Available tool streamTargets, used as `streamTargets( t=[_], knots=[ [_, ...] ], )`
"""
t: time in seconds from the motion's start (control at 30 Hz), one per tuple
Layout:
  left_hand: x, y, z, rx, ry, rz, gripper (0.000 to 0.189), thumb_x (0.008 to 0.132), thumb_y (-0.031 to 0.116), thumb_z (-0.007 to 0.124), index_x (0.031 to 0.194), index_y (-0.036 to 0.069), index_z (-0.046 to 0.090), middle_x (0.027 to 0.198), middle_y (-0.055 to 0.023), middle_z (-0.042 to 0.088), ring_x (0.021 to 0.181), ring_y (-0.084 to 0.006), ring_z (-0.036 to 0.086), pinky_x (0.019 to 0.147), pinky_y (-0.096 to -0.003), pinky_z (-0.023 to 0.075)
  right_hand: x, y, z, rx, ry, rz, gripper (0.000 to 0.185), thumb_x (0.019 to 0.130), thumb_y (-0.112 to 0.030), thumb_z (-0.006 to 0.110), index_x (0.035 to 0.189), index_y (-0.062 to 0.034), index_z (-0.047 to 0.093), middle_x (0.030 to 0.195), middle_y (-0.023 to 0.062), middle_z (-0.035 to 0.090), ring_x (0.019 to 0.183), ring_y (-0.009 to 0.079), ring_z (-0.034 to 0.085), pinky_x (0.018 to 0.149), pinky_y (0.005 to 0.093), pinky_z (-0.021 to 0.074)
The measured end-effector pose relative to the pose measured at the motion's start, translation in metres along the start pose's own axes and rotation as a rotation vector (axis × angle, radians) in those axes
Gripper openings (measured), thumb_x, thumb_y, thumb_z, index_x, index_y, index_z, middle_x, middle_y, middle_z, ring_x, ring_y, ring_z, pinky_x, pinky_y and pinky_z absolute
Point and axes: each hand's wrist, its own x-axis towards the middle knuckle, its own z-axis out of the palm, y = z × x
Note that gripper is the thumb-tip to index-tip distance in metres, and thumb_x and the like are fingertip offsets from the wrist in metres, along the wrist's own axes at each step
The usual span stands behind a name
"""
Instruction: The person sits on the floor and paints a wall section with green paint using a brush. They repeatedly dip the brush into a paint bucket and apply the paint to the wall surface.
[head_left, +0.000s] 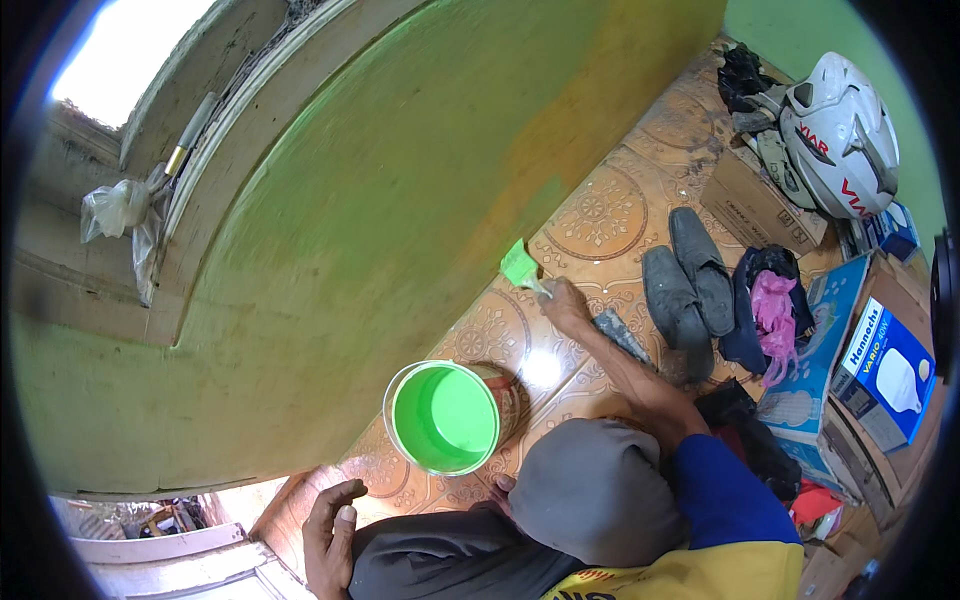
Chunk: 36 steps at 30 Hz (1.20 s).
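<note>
My right hand (566, 306) grips a paintbrush (520, 264) by its handle. Bright green paint coats the bristles, which meet the foot of a green wall (360, 202) where it joins the floor. Left of that arm, on the tiles, stands a paint bucket (456, 394) partly filled with the same green paint, its wire handle lowered to one side. My left hand (330, 536) is beside the dark trouser leg (442, 551), thumb and bent finger apart, with nothing seen in it. A rounded grey cloth-covered shape (592, 491) hides part of the body and floor.
Grey slippers (690, 285) and a flat grey piece (622, 336) lie near the right forearm. Beyond are a cardboard box (757, 199), a white helmet (840, 135), a pink plastic bag (774, 307) and a blue lamp box (885, 375). A plastic-wrapped brush (187, 139) rests on the window frame (255, 127).
</note>
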Motion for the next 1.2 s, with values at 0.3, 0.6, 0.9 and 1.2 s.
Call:
streamTargets(
  t=[0.3, 0.6, 0.9, 1.2],
  knots=[
    [-0.004, -0.006, -0.001, -0.074, 0.031, -0.006, 0.041, 0.1, 0.027, 0.054, 0.123, -0.007, 0.059, 0.115, -0.0201, 0.066, 0.113, -0.0285, 0.061, 0.106, -0.04, 0.0432, -0.033, -0.018, 0.013, 0.09, -0.341, -0.071, 0.027, 0.091, -0.024, 0.065, 0.113, -0.0096, 0.072, 0.074, 0.0101, 0.068, 0.068, 0.0216, 0.066, 0.062, 0.0371, 0.0511],
    [-0.005, -0.007, -0.004, -0.051, 0.01, -0.023, 0.038, 0.099, 0.026, 0.054, 0.121, -0.005, 0.06, 0.114, -0.0193, 0.067, 0.113, -0.0279, 0.061, 0.106, -0.0405, 0.0428, 0.076, 0.068, -0.063, 0.266, 0.239, 0.17, 0.022, 0.091, -0.026, 0.066, 0.104, -0.0095, 0.072, 0.08, 0.0108, 0.072, 0.074, 0.0245, 0.069, 0.067, 0.0394, 0.0518],
    [0.0, 0.001, -0.002, -0.016, -0.005, -0.03, 0.04, 0.099, 0.027, 0.054, 0.122, -0.006, 0.059, 0.114, -0.0187, 0.067, 0.114, -0.0276, 0.06, 0.106, -0.0399, 0.0418, -0.005, -0.001, 0.014, 0.07, -0.093, 0.008, 0.021, 0.091, -0.015, 0.068, 0.108, -0.0038, 0.071, 0.077, 0.0099, 0.069, 0.069, 0.018, 0.065, 0.066, 0.0342, 0.0532],
    [-0.002, -0.001, -0.003, -0.026, 0.004, -0.05, 0.04, 0.099, 0.027, 0.055, 0.123, -0.004, 0.059, 0.114, -0.0185, 0.067, 0.114, -0.0275, 0.06, 0.107, -0.0405, 0.0416, 0.037, 0.027, -0.031, 0.301, -0.033, 0.122, 0.02, 0.094, -0.013, 0.061, 0.107, 0.0011, 0.068, 0.07, 0.0041, 0.062, 0.056, 0.0122, 0.057, 0.054, 0.0292, 0.0469]
  ],
)
